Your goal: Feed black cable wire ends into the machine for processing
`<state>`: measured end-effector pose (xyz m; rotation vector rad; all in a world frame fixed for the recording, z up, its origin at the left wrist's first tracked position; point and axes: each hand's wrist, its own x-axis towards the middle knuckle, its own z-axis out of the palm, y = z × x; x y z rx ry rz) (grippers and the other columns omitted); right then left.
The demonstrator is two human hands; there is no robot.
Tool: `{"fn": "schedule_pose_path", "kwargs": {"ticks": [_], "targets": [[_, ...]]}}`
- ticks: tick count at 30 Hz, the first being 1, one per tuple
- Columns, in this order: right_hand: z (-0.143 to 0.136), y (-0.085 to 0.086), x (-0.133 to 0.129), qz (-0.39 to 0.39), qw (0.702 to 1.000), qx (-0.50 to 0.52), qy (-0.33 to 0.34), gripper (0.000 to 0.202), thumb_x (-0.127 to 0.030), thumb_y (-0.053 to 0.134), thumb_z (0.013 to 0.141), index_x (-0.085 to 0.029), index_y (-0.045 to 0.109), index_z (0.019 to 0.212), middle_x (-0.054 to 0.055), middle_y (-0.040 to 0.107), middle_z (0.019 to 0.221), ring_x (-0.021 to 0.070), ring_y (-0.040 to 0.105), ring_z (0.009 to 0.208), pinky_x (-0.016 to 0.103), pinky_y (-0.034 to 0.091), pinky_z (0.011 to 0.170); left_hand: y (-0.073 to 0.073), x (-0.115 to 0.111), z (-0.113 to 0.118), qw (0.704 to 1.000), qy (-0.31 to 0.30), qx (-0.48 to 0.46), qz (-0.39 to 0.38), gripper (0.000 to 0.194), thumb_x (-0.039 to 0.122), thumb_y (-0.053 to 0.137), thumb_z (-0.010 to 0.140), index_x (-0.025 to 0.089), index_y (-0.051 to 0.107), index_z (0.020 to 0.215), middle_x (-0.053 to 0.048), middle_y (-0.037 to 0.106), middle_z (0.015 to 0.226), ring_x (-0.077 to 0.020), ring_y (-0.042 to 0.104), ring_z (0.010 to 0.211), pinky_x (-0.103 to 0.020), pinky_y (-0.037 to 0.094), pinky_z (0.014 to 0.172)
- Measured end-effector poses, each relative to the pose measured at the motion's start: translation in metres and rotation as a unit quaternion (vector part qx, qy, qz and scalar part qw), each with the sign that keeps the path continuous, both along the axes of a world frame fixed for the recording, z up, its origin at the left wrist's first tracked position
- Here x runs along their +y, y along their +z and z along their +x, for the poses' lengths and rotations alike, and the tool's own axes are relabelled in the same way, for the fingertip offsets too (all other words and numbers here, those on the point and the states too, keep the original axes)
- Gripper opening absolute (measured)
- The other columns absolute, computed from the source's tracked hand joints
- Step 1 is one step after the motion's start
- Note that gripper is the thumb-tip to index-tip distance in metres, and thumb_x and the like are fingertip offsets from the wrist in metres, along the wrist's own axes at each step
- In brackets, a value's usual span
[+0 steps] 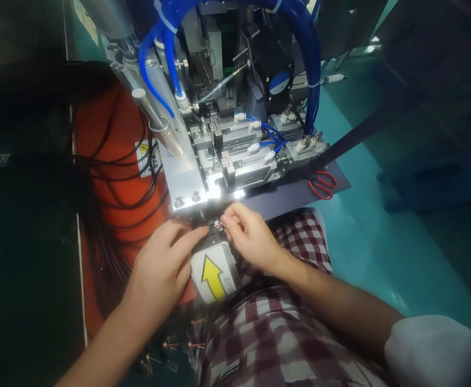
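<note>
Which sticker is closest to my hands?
The white yellow-arrow sticker, beside your left hand; the yellow-triangle warning sticker sits farther off, against the orange surface.

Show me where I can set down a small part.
Bare: the dark board between the machine and checked cloth, left of the red handles. Crowded: much of the orange surface, crossed by black cables, and the machine's near edge, where the left hand and right hand work.

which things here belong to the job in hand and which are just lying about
Seemingly in the job:
left hand, right hand
small metal fixture at their fingertips
machine with blue tubes

Apparently lying about:
red-handled scissors beside the machine
small copper-coloured pieces, role unclear
</note>
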<state>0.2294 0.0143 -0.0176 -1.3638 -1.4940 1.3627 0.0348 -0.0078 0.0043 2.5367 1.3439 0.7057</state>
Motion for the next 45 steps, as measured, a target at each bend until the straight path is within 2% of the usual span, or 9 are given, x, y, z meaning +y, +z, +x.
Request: {"fn": "schedule_pose_path", "kwargs": {"ticks": [3,5,8,15,22,27,31,35,45], "targets": [[-0.003,-0.007,0.000,-0.127,0.986,0.109,-0.008,0.023,-0.037,0.046,0.095,-0.021,0.043,0.078,-0.007,0.048,0.060,0.0080,0.042,0.045,0.023,0.034,0.048,0.001,-0.002,0.000,0.999,0.011,0.046,0.018,0.033,0.008,0.041,0.094,0.013,0.069,0.111,-0.008,0.055,0.090,-0.0209,0.058,0.083,-0.032,0.049,0.068],[-0.002,-0.009,0.001,-0.165,0.979,0.121,0.013,0.027,-0.041,0.042,0.096,-0.021,0.043,0.077,-0.007,0.048,0.059,0.0077,0.041,0.044,0.023,0.035,0.047,0.001,-0.002,0.000,0.999,0.007,0.039,0.015,0.033,0.006,0.041,0.094,0.013,0.068,0.111,-0.007,0.054,0.090,-0.0202,0.057,0.084,-0.031,0.049,0.069],[0.000,-0.007,-0.001,-0.110,0.991,0.072,0.017,0.034,-0.044,0.041,0.097,-0.021,0.044,0.073,-0.006,0.047,0.059,0.0092,0.042,0.050,0.024,0.036,0.052,-0.002,-0.001,-0.001,1.000,-0.002,0.016,0.014,0.031,0.005,0.043,0.094,0.012,0.066,0.112,-0.007,0.054,0.092,-0.0186,0.057,0.086,-0.030,0.049,0.072],[-0.003,-0.009,-0.005,0.024,0.999,0.036,-0.010,0.022,-0.033,0.046,0.095,-0.021,0.046,0.076,-0.005,0.044,0.063,0.0115,0.041,0.060,0.027,0.035,0.061,-0.004,-0.001,-0.004,1.000,-0.011,0.022,0.017,0.031,0.003,0.044,0.093,0.013,0.065,0.114,-0.006,0.054,0.093,-0.0175,0.056,0.086,-0.028,0.049,0.073],[0.002,-0.017,-0.002,-0.147,0.981,0.120,-0.025,0.029,-0.041,0.040,0.096,-0.022,0.043,0.075,-0.007,0.041,0.055,0.0093,0.035,0.047,0.024,0.029,0.049,-0.001,0.000,-0.002,0.999,-0.008,0.032,0.030,0.031,0.003,0.044,0.092,0.012,0.066,0.112,-0.005,0.054,0.092,-0.0176,0.057,0.085,-0.028,0.050,0.071],[-0.001,-0.013,-0.004,-0.065,0.992,0.102,-0.016,0.032,-0.045,0.045,0.096,-0.021,0.044,0.075,-0.006,0.045,0.061,0.0098,0.039,0.054,0.025,0.033,0.054,0.000,0.001,-0.001,0.999,-0.006,0.023,0.030,0.031,0.005,0.044,0.092,0.014,0.067,0.111,-0.005,0.054,0.091,-0.0178,0.059,0.085,-0.028,0.050,0.071],[-0.008,-0.011,-0.006,-0.064,0.983,0.169,-0.020,0.025,-0.039,0.050,0.093,-0.022,0.044,0.076,-0.007,0.042,0.060,0.0094,0.036,0.052,0.024,0.029,0.051,0.000,0.001,-0.001,1.000,-0.005,0.018,0.019,0.032,0.005,0.044,0.092,0.014,0.068,0.111,-0.005,0.054,0.090,-0.0174,0.059,0.084,-0.027,0.051,0.071],[-0.009,-0.012,-0.006,-0.039,0.985,0.162,-0.034,0.023,-0.036,0.052,0.091,-0.021,0.045,0.074,-0.007,0.041,0.059,0.0100,0.037,0.054,0.025,0.031,0.054,-0.001,0.000,-0.003,1.000,-0.007,0.009,0.014,0.032,0.005,0.044,0.093,0.014,0.068,0.111,-0.005,0.054,0.091,-0.0163,0.058,0.084,-0.027,0.050,0.073],[-0.008,-0.008,-0.003,-0.090,0.972,0.213,-0.033,0.027,-0.040,0.056,0.087,-0.021,0.044,0.073,-0.008,0.043,0.057,0.0077,0.033,0.050,0.023,0.025,0.049,0.003,0.002,-0.005,0.999,0.028,0.012,-0.035,0.029,0.016,0.043,0.096,0.020,0.068,0.110,-0.005,0.058,0.089,-0.0190,0.059,0.085,-0.030,0.051,0.073]]}}
